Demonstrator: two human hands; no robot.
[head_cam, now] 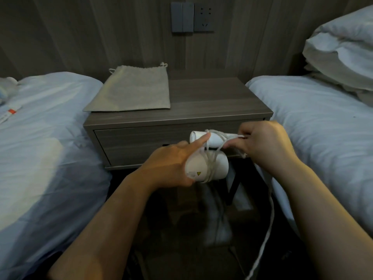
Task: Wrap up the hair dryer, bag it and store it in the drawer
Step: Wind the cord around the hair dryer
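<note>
Up front, the left hand (171, 164) is wrapped around the white hair dryer (210, 158), index finger stretched along its folded handle. At 3 o'clock of it, the right hand (266, 146) pinches the white cord (268, 229), which loops the body and trails down to 5 o'clock. Both hover just before the closed drawer (145, 144). The grey bag (131, 91) lies flat at 11 o'clock on the nightstand (212, 98), its near corner overhanging the edge. Beds (40, 128) flank a narrow aisle.

Bare forearms, no sleeves visible.
</note>
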